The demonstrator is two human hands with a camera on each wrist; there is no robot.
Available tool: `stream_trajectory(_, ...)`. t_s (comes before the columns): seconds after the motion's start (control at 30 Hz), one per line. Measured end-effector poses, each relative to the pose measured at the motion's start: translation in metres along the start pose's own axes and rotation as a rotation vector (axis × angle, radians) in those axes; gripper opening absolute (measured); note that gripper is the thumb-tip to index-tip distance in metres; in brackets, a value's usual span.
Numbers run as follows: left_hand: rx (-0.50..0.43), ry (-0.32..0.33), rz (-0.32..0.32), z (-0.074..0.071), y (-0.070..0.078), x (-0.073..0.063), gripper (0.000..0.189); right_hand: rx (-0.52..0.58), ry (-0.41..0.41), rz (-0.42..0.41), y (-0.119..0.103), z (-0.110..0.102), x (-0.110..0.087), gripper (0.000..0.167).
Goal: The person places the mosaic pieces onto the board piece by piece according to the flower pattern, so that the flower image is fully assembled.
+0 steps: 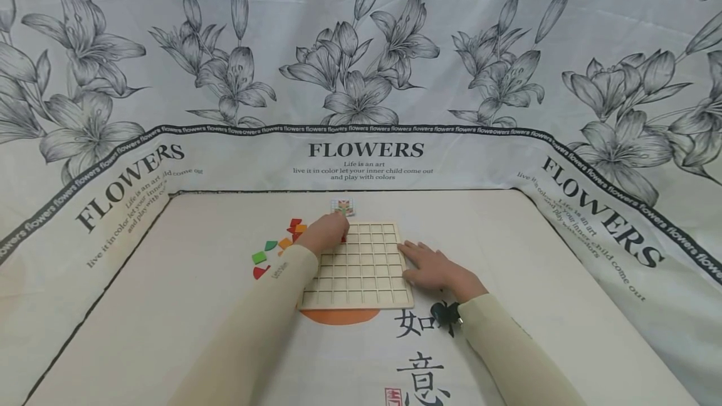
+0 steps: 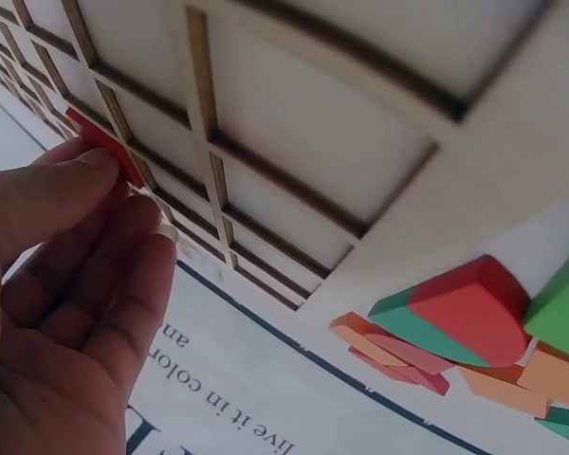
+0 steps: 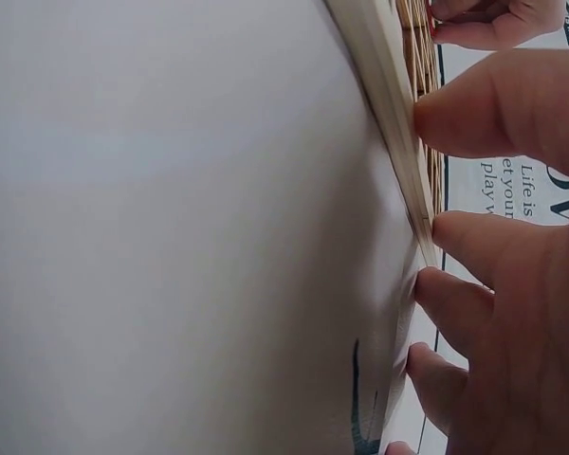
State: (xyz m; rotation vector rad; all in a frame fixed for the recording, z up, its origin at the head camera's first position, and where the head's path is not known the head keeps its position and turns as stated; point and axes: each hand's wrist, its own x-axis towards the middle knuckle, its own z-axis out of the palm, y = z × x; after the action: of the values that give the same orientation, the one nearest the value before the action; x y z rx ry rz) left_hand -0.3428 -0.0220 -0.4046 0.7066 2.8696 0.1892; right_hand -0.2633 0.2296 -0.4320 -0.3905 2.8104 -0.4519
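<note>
My left hand (image 1: 326, 232) reaches over the far left part of a wooden grid board (image 1: 361, 271) made of square cells. In the left wrist view, its thumb and fingers pinch a red tile (image 2: 102, 142) right at the grid's dividers. My right hand (image 1: 434, 268) is at the board's right side with its fingers spread. Its fingertips touch the board's edge (image 3: 403, 133) in the right wrist view, while the other fingers lie on the cloth. Left of the board lie loose pieces: a red one (image 1: 261, 272), a light green square (image 1: 259, 258) and a dark green one (image 1: 271, 245).
A small picture card (image 1: 342, 205) with a coloured pattern on a grid lies just beyond the board. Orange pieces (image 1: 284, 244) and more red ones are near my left sleeve. Flower-printed cloth (image 1: 361, 99) rises behind the table and along its sides.
</note>
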Motion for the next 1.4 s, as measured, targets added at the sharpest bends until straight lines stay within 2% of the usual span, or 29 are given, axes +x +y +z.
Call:
stream_trajectory(0.4,0.127,-0.010,0.049,0.001,-0.005,-0.007,0.014,-0.005,0.006,0.005,0.002,0.003,0.002,0.066)
stream_trajectory(0.5,0.121,0.017,0.077,0.000,-0.007,-0.010,0.014,-0.006,0.010,0.006,0.003,0.003,0.002,0.066)
stream_trajectory(0.57,0.077,0.024,0.077,-0.002,-0.010,-0.013,0.015,-0.011,0.011,0.004,0.004,0.003,0.002,0.066)
stream_trajectory(0.77,-0.090,0.022,-0.004,-0.010,-0.029,-0.022,0.028,-0.018,0.013,0.005,0.005,0.004,0.004,0.066)
stream_trajectory(0.87,-0.111,0.041,-0.036,-0.012,-0.044,-0.023,0.032,-0.018,0.011,0.007,0.005,0.005,0.004,0.067)
stream_trajectory(1.1,-0.223,0.052,-0.160,-0.022,-0.073,-0.027,0.033,-0.010,0.004,0.027,0.002,0.004,0.005,0.068)
stream_trajectory(1.4,-0.296,0.038,-0.304,-0.023,-0.100,-0.019,0.031,-0.001,0.013,0.021,-0.001,0.004,0.002,0.067)
